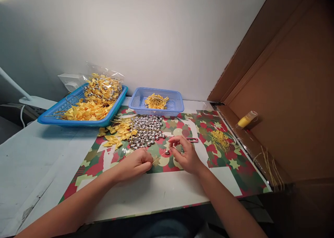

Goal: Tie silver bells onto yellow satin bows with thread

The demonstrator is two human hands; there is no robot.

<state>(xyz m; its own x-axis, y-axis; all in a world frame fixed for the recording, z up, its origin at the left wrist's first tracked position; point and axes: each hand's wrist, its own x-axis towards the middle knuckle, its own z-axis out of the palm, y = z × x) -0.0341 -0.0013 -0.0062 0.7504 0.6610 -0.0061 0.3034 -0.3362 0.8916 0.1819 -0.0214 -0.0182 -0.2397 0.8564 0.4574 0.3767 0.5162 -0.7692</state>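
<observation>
My left hand [141, 162] is closed, with a thin gold cord [156, 160] running out from its fingers towards the right. My right hand [185, 154] has its thumb and forefinger pinched together at the cord's other side. A small silver bell [167, 153] sits between the two hands, right beside the right fingertips; whether the cord passes through it I cannot tell. Just beyond my hands lies a heap of silver bells [147, 132]. Yellow ribbon bows [117, 135] with gold cord tails are spread to its left.
A large blue basket [44, 120] at the left holds yellow bows and a clear bag [104, 81] of bows with bells. Behind the bells stands a smaller blue basket [135, 107]. Gold cords [220, 140], a pink tool [192, 140] and a yellow tube [246, 120] are to the right, by a cardboard wall [292, 92].
</observation>
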